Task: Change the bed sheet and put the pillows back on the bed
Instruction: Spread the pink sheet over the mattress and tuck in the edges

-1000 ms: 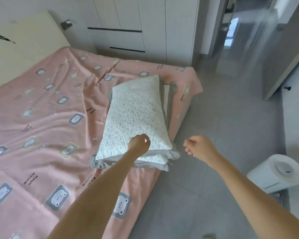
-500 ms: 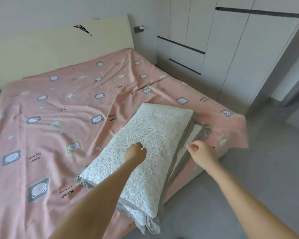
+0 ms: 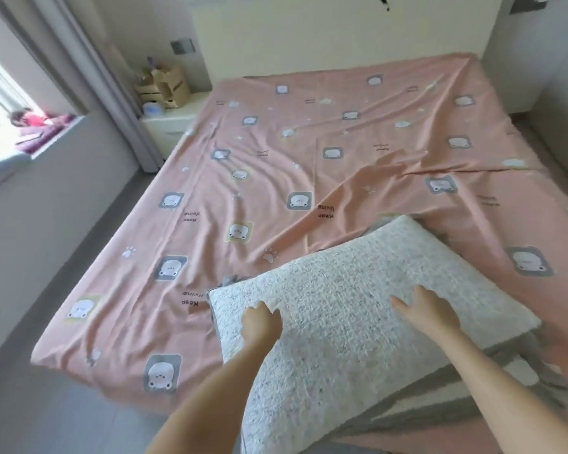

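Pink printed sheet point(image 3: 276, 178) covers the whole mattress, from the cream headboard point(image 3: 341, 34) at the top of the frame to the foot edge at the lower left; creases run across it toward the lower right.

Location of the task items: the top pillow point(image 3: 341, 322) lies at the lower right of the frame, on a second pillow point(image 3: 512, 371) of which only a grey-trimmed edge shows; I judge that the stack overhangs the foot edge.

Hand state: my view shows the right hand point(image 3: 432, 311) flat on the top pillow, fingers spread; the left hand point(image 3: 261, 326) rests on the same pillow with fingers curled; I cannot tell whether it pinches the cover.

Hazards, as I judge them:
- a push from a flat palm may slide the top pillow off the lower one; cause: no firm hold;
- dragging the stack may bunch the loose sheet; cause: friction;
- the stack may drop to the floor point(image 3: 46, 404); cause: overhang.

Count: two pillows; one sheet; two hands; one nightstand point(image 3: 168, 126), upper left.
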`<state>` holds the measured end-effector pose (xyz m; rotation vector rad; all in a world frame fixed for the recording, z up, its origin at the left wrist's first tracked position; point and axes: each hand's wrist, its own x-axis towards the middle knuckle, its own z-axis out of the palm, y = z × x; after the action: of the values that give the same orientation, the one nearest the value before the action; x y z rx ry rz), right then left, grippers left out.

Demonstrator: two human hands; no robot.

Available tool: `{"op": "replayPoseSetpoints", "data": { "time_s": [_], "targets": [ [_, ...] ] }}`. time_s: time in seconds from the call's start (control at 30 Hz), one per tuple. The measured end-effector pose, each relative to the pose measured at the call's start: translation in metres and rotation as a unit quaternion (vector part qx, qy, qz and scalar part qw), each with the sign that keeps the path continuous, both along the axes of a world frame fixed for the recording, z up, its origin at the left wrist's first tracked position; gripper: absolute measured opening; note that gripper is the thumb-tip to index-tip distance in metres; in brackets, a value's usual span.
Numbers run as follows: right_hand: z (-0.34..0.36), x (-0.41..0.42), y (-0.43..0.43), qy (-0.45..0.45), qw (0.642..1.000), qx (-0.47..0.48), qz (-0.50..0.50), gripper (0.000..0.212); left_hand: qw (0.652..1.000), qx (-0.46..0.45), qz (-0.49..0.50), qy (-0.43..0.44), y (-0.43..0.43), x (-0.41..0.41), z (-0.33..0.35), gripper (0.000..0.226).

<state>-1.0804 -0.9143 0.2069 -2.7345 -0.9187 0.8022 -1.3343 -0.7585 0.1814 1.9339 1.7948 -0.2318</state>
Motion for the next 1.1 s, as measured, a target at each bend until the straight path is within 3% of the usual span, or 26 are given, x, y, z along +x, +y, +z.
{"op": "replayPoseSetpoints", "data": {
  "time_s": [0.2, 0.33, 0.4, 0.5, 0.63, 0.7, 0.93, 1.1],
  "targets": [
    [-0.06, 0.071, 0.05, -0.06, 0.987, -0.123, 0.084, 0.104, 0.972, -0.058, 0.225, 0.034, 0.003, 0.003, -0.053, 0.072],
    [-0.099, 0.085, 0.08, -0.032, 0.984, -0.146, 0.098, 0.124, 0.948, -0.05, 0.311, 0.039, 0.013, -0.002, -0.08, 0.107],
    [-0.116, 0.078, 0.092, -0.06, 0.985, -0.14, 0.081, 0.13, 0.941, -0.023, 0.337, 0.031, 0.021, -0.002, -0.093, 0.115],
    [-0.138, 0.066, 0.101, -0.149, 0.978, -0.101, 0.106, 0.105, 0.935, 0.021, 0.352, 0.037, 0.028, 0.0, -0.11, 0.108],
    [-0.159, 0.065, 0.109, -0.159, 0.973, -0.032, 0.163, 0.048, 0.93, 0.054, 0.364, 0.024, 0.031, 0.002, -0.123, 0.094],
    [-0.163, 0.067, 0.111, -0.157, 0.971, -0.004, 0.178, 0.033, 0.931, 0.064, 0.358, 0.015, 0.033, -0.003, -0.12, 0.084],
    [-0.076, 0.05, 0.135, -0.221, 0.948, 0.16, 0.166, 0.038, 0.926, 0.065, 0.36, -0.092, 0.057, -0.036, -0.066, 0.05],
    [-0.01, -0.013, 0.206, -0.217, 0.918, 0.26, 0.204, 0.031, 0.898, 0.105, 0.395, -0.162, 0.109, -0.086, -0.019, 0.05]
  ]
}}
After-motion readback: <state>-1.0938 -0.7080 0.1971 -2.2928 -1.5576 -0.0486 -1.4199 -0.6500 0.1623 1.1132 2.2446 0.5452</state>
